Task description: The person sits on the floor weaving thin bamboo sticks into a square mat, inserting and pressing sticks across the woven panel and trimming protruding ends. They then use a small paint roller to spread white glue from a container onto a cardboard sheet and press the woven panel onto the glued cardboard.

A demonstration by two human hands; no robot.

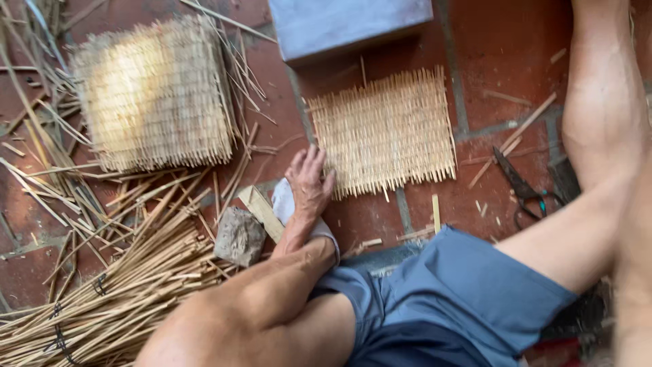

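While the person sits on the red tile floor [502, 47], only the left hand [309, 185] shows in the head view, reaching down past the knee. Its fingers [314, 158] are spread flat and loose, gripping nothing, tips just touching or nearly touching the lower left corner of the small woven mat [387, 132]; contact hard to confirm from this angle. Palm rests on a white cloth [284, 204], which lies on the floor just beside the mat. The mat lies flat on the tiles, straight ahead of the person, loose stick ends poking out along its bottom edge.

Right hand is out of frame, so its grip cannot be told.

Left of the hand: a flat wood strip [261, 212] and a grey stone [239, 236], touching each other. Further left, a tied bundle of thin sticks [122, 299] spreads across the floor. Above it sits a bigger woven piece [153, 95], stacked or thick, well apart from the mat. A grey block [350, 24] sits at the top edge, near the mat. Scissors [523, 190] lie on the tiles right of the mat, near the bare leg [598, 122]. Blue shorts [462, 292] fill the lower middle.
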